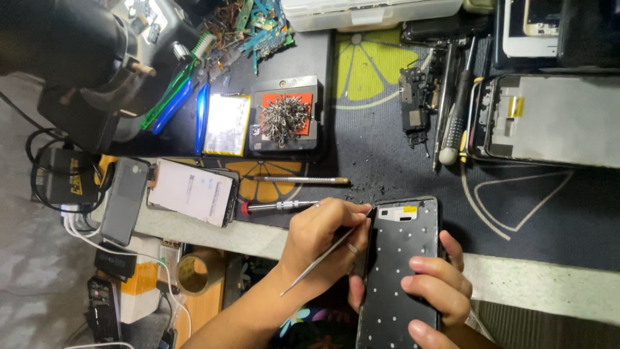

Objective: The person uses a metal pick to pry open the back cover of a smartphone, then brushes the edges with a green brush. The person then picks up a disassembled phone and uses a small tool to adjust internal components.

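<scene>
Down at the table [549, 287] edge, left hand [323, 236] fingers pinch tweezers [321, 257] while right hand [436, 287] fingers clasp the phone frame [397, 258].

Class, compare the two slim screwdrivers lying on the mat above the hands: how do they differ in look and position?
The upper screwdriver has a plain metal handle ending in a dark tip at its right; the lower screwdriver has a red cap at its left end. The upper one lies farther from the left hand; the lower one's right end reaches that hand. Both are slim, silvery and lie roughly level on the mat.

Phone repair workshop: bench mat [516, 194], screw pile [283, 119], screwdrivers [281, 206], stripped phone frames [549, 119], circuit boards [258, 26]
</scene>
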